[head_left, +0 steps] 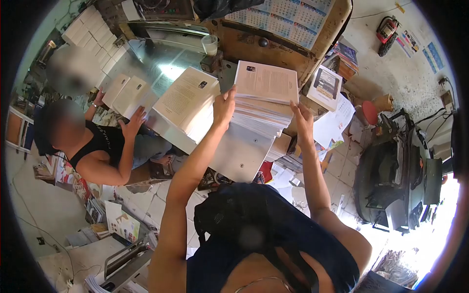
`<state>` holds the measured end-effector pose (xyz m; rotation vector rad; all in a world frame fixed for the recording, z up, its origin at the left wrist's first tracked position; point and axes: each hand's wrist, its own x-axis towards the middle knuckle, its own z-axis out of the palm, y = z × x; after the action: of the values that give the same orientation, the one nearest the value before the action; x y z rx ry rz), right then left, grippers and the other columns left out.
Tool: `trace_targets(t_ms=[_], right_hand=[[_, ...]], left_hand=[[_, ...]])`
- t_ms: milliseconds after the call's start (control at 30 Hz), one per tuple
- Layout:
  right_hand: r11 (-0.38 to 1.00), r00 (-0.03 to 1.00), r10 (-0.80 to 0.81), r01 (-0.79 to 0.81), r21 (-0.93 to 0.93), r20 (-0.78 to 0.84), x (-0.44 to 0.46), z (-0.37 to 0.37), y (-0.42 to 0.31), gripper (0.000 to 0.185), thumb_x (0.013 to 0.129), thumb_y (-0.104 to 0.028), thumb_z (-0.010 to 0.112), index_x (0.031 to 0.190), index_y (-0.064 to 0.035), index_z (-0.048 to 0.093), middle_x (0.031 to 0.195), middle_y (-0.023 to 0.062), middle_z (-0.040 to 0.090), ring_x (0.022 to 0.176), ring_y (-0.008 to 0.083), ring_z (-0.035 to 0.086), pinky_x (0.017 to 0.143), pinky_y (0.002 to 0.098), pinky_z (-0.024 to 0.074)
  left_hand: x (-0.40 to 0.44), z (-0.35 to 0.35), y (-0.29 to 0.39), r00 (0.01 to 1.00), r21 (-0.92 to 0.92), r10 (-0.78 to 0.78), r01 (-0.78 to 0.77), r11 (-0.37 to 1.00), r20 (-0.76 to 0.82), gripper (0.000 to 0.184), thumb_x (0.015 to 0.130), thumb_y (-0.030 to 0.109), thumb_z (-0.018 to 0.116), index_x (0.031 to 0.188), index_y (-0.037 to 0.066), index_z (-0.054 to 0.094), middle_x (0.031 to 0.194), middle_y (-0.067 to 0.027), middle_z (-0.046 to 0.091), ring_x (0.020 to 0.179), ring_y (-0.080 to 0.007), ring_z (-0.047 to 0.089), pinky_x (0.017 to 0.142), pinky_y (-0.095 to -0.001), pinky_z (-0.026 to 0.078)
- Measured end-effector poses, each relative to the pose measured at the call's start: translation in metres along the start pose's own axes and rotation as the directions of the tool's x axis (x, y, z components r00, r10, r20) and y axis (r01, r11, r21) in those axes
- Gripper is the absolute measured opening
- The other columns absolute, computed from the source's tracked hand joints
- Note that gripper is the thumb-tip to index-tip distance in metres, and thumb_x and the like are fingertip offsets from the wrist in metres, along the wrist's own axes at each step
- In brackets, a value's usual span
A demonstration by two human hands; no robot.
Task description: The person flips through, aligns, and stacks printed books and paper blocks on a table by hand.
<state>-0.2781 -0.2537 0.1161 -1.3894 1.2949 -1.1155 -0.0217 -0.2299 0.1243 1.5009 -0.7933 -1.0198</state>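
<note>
A bundle of printed book blocks (266,83), its top page bearing text and a small picture, lies in front of me at the machine. My left hand (224,107) is closed on the bundle's left edge near the front corner. At the near right corner, my right hand (302,121) pinches the same bundle. Below it, more fanned-out paper layers (259,113) rest on a grey metal table (244,146). To the left stands another tall stack of printed book blocks (188,97), apart from my left hand. The fingertips are partly hidden by the paper.
At the left sits a co-worker (105,151), hands on smaller book stacks (129,95). A glass (209,45) stands by the machine, below a calendar (288,19). A picture-covered book (325,88) and loose sheets (337,122) lie right. A dark machine (395,171) stands far right.
</note>
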Motion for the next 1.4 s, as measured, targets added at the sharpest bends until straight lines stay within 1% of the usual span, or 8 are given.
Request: trace_targets(t_ms=[200,333,367,667,767,867,1067,1400], right_hand=[[1.0,0.991,-0.002,-0.001,-0.021,-0.137,-0.001,0.008,0.005,0.043,0.091,-0.037,0.064,0.073,0.001,0.056,0.064,-0.004,0.041,0.065,0.0085,0.033,0.058,0.0279,0.0305],[0.99,0.982,0.025,0.001,0.142,-0.185,-0.005,0.008,-0.007,0.037,0.09,-0.04,0.064,0.084,-0.0029,0.065,0.07,-0.005,0.047,0.066,0.0081,0.039,0.06,0.0258,0.0324],[0.988,0.984,0.139,-0.13,0.085,-0.109,-0.003,0.002,-0.005,0.056,0.091,-0.049,0.06,0.123,-0.0036,0.064,0.098,0.0015,0.061,0.091,0.0132,0.051,0.084,0.0369,0.0394],[0.977,0.987,0.147,-0.156,0.148,0.069,-0.001,-0.004,0.02,0.065,0.088,-0.053,0.063,0.121,0.0027,0.062,0.114,0.0085,0.059,0.104,0.0189,0.051,0.085,0.0333,0.0409],[0.964,0.965,0.261,-0.263,0.047,0.033,-0.005,0.009,0.006,0.066,0.088,-0.055,0.062,0.12,0.0025,0.063,0.115,0.0102,0.059,0.106,0.0199,0.051,0.085,0.0333,0.0412],[0.953,0.958,0.279,-0.285,0.106,0.064,-0.003,0.008,0.0,0.047,0.089,-0.047,0.065,0.105,-0.0032,0.063,0.079,-0.0015,0.044,0.071,0.0089,0.039,0.063,0.026,0.0357],[0.968,0.978,0.189,-0.169,0.187,-0.093,0.002,0.015,0.002,0.06,0.087,-0.055,0.064,0.104,0.0021,0.067,0.073,-0.0021,0.044,0.065,0.0087,0.036,0.059,0.031,0.0332],[0.847,0.906,0.409,-0.422,0.324,0.109,0.04,-0.012,0.028,0.078,0.083,-0.066,0.062,0.135,-0.0092,0.053,0.131,0.0147,0.055,0.111,0.0282,0.052,0.087,0.0424,0.0421]], left_hand=[[0.004,-0.006,0.002,0.999,-0.072,0.053,-0.052,0.996,0.006,0.055,0.094,0.042,0.056,0.125,-0.004,0.061,0.118,-0.0199,0.066,0.11,-0.0217,0.06,0.096,-0.0333,0.044],[0.005,-0.006,0.026,1.0,-0.021,0.011,-0.01,1.0,0.009,0.064,0.09,0.048,0.058,0.123,-0.007,0.062,0.123,-0.0228,0.064,0.115,-0.0261,0.06,0.098,-0.0348,0.043],[0.008,-0.008,0.032,0.999,0.004,-0.022,0.022,1.0,0.033,0.066,0.089,0.05,0.058,0.123,-0.007,0.061,0.123,-0.0231,0.063,0.115,-0.0271,0.06,0.098,-0.0353,0.043],[0.011,-0.025,0.007,0.961,0.168,-0.247,0.225,0.96,0.122,0.078,0.087,0.059,0.057,0.126,-0.009,0.056,0.13,-0.0236,0.058,0.121,-0.0321,0.056,0.099,-0.0399,0.044],[0.011,-0.019,0.015,0.94,0.162,-0.289,0.261,0.952,0.181,0.094,0.08,0.062,0.064,0.133,-0.013,0.046,0.137,-0.0277,0.05,0.131,-0.0356,0.046,0.108,-0.0539,0.031],[0.007,-0.019,0.026,0.943,0.135,-0.269,0.246,0.96,0.196,0.094,0.08,0.061,0.065,0.132,-0.015,0.046,0.138,-0.0285,0.048,0.133,-0.036,0.044,0.108,-0.0542,0.03],[0.028,-0.009,0.015,0.933,0.05,-0.301,0.297,0.953,0.199,0.094,0.078,0.063,0.066,0.133,-0.012,0.047,0.14,-0.0271,0.048,0.133,-0.0354,0.043,0.109,-0.0523,0.031],[0.05,-0.005,0.007,0.91,-0.038,-0.35,0.367,0.93,0.224,0.069,0.074,0.07,0.068,0.102,0.007,0.068,0.088,-0.0057,0.065,0.084,-0.0155,0.057,0.079,-0.0348,0.043]])
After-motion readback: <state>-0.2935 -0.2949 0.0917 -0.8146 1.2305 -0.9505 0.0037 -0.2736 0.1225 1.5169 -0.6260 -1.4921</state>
